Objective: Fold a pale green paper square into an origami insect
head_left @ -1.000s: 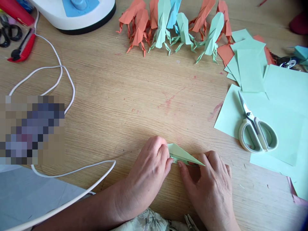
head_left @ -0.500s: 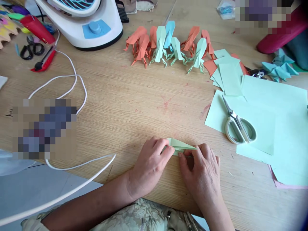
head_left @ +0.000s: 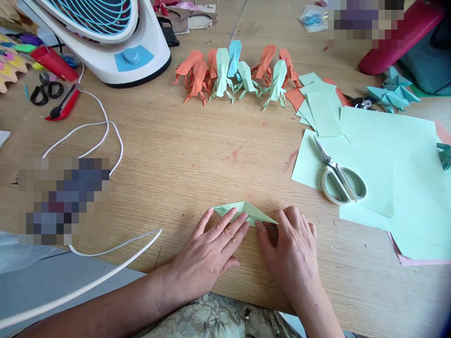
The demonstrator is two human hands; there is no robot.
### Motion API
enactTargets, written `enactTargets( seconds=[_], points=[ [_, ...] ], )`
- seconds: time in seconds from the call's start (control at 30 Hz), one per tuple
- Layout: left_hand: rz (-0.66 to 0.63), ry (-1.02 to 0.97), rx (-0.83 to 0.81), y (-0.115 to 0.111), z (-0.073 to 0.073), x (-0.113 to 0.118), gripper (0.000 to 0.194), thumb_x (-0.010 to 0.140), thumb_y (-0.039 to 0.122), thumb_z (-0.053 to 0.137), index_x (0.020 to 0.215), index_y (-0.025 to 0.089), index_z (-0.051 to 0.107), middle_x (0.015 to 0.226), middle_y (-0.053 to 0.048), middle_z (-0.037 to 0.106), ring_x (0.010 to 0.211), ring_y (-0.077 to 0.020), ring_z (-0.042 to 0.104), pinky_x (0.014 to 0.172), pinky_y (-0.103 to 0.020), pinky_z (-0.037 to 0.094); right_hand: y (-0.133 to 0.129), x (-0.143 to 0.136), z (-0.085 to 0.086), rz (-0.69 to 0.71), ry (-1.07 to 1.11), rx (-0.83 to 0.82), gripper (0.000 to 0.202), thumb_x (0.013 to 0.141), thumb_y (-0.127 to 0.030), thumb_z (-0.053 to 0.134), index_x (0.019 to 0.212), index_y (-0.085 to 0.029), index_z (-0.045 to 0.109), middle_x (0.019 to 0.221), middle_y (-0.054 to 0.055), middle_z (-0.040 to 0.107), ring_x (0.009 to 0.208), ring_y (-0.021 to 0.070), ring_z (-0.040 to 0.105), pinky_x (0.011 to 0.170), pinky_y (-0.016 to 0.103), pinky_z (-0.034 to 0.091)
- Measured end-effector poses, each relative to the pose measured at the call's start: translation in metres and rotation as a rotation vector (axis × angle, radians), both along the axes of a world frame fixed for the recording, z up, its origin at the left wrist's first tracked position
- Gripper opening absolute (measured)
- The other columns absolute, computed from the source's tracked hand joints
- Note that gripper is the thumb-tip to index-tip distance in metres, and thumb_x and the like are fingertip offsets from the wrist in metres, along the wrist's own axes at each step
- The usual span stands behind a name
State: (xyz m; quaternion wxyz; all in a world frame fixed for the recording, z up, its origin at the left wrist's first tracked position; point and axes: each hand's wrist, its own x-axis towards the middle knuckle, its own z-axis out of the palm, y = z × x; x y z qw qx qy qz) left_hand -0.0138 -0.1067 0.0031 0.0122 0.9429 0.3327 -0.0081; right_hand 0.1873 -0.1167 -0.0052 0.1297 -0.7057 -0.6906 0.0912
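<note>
A folded piece of light green paper [head_left: 244, 209], long and pointed at both ends, lies on the wooden table [head_left: 183, 155] near its front edge. The fingers of my left hand [head_left: 207, 253] are spread flat over its left and middle part, pressing it down. At the paper's right tip, my right hand [head_left: 291, 253] pinches it between thumb and curled forefinger. Part of the lower edge is hidden under the fingers. To the right, white-handled scissors [head_left: 341, 173] rest on light green paper sheets [head_left: 419, 188].
Several folded paper figures in orange [head_left: 197, 77], green and blue stand at the back. A white fan [head_left: 148, 61] is at the back left, with a white cable [head_left: 121, 145] looping below it. Smaller green paper pieces [head_left: 324, 108] are stacked beyond the scissors. A red cylinder [head_left: 398, 40] lies back right.
My left hand has gone from pinching the paper to lying flat on it with fingers spread. My right hand stays at the right tip. The whole view has shifted slightly.
</note>
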Motion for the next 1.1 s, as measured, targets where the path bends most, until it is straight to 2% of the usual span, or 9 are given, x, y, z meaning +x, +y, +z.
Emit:
enactTargets(
  seconds=[0.1, 0.23, 0.4, 0.57, 0.8, 0.87, 0.97, 1.03, 1.1],
  points=[
    [0.001, 0.013, -0.029, 0.0, 0.0, -0.002, 0.065, 0.096, 0.054, 0.049, 0.15, 0.019, 0.039, 0.163, -0.003, 0.027, 0.153, -0.0252, 0.009, 0.123, -0.051, -0.006, 0.0, 0.0, 0.0, -0.003, -0.015, 0.001, 0.025, 0.091, -0.035, 0.058, 0.072, -0.023, 0.046, 0.079, 0.002, 0.05, 0.076, 0.0226, 0.051, 0.071, 0.036, 0.034],
    [0.001, -0.015, -0.026, 0.0, 0.002, -0.002, 0.069, 0.094, 0.054, 0.054, 0.15, 0.016, 0.039, 0.164, -0.006, 0.022, 0.154, -0.0245, 0.0, 0.123, -0.051, -0.01, 0.0, 0.001, -0.001, 0.01, 0.03, 0.015, 0.02, 0.091, -0.035, 0.059, 0.076, -0.024, 0.052, 0.08, 0.002, 0.051, 0.077, 0.0228, 0.052, 0.073, 0.036, 0.034],
    [-0.083, -0.04, -0.045, 0.003, 0.0, -0.001, 0.078, 0.091, 0.055, 0.057, 0.15, 0.01, 0.035, 0.166, -0.009, 0.013, 0.154, -0.025, 0.0, 0.125, -0.048, -0.001, -0.001, 0.002, -0.001, 0.009, 0.059, 0.009, 0.017, 0.091, -0.034, 0.061, 0.079, -0.024, 0.055, 0.082, 0.002, 0.052, 0.077, 0.0229, 0.051, 0.074, 0.037, 0.035],
    [-0.115, -0.042, -0.093, 0.008, -0.002, 0.0, 0.08, 0.091, 0.057, 0.056, 0.148, 0.005, 0.035, 0.163, -0.018, 0.017, 0.153, -0.0298, 0.01, 0.123, -0.05, 0.013, -0.001, 0.001, -0.002, 0.006, 0.01, 0.015, 0.022, 0.092, -0.037, 0.058, 0.076, -0.023, 0.051, 0.081, 0.003, 0.052, 0.078, 0.0231, 0.051, 0.072, 0.036, 0.035],
    [-0.1, -0.039, -0.139, 0.007, -0.003, -0.001, 0.088, 0.09, 0.06, 0.055, 0.154, 0.006, 0.025, 0.164, -0.016, 0.014, 0.154, -0.0294, 0.004, 0.123, -0.049, 0.013, -0.005, 0.003, -0.003, -0.005, 0.062, 0.041, 0.026, 0.092, -0.036, 0.059, 0.073, -0.023, 0.046, 0.078, 0.002, 0.05, 0.075, 0.022, 0.05, 0.071, 0.037, 0.038],
    [-0.089, -0.042, -0.155, 0.007, -0.004, -0.002, 0.092, 0.089, 0.062, 0.055, 0.155, 0.007, 0.022, 0.165, -0.015, 0.014, 0.154, -0.0283, 0.003, 0.123, -0.048, 0.014, -0.008, 0.006, -0.002, 0.0, 0.116, 0.049, 0.02, 0.093, -0.032, 0.058, 0.077, -0.023, 0.05, 0.08, 0.003, 0.051, 0.076, 0.0215, 0.051, 0.072, 0.037, 0.04],
    [-0.082, -0.042, -0.173, 0.008, -0.005, -0.002, 0.092, 0.09, 0.064, 0.052, 0.155, 0.008, 0.021, 0.165, -0.013, 0.014, 0.154, -0.0268, 0.002, 0.123, -0.048, 0.012, -0.013, 0.014, 0.002, -0.005, 0.22, 0.075, 0.007, 0.093, -0.028, 0.059, 0.096, -0.022, 0.057, 0.089, 0.004, 0.058, 0.08, 0.0214, 0.056, 0.073, 0.037, 0.045],
    [-0.082, -0.041, -0.179, 0.008, -0.005, -0.002, 0.09, 0.091, 0.065, 0.05, 0.155, 0.008, 0.022, 0.165, -0.013, 0.014, 0.154, -0.0261, 0.003, 0.124, -0.047, 0.011, -0.017, 0.018, 0.004, -0.015, 0.251, 0.123, 0.015, 0.093, -0.024, 0.058, 0.108, -0.022, 0.058, 0.097, 0.006, 0.061, 0.085, 0.0215, 0.059, 0.074, 0.037, 0.047],
    [-0.084, -0.045, -0.176, 0.008, -0.005, -0.001, 0.089, 0.091, 0.064, 0.05, 0.155, 0.008, 0.022, 0.165, -0.013, 0.014, 0.154, -0.0261, 0.003, 0.124, -0.047, 0.011, -0.019, 0.021, 0.007, 0.01, 0.236, 0.193, 0.019, 0.093, -0.019, 0.058, 0.111, -0.022, 0.06, 0.1, 0.007, 0.062, 0.087, 0.0212, 0.061, 0.074, 0.036, 0.047]
  ],
)
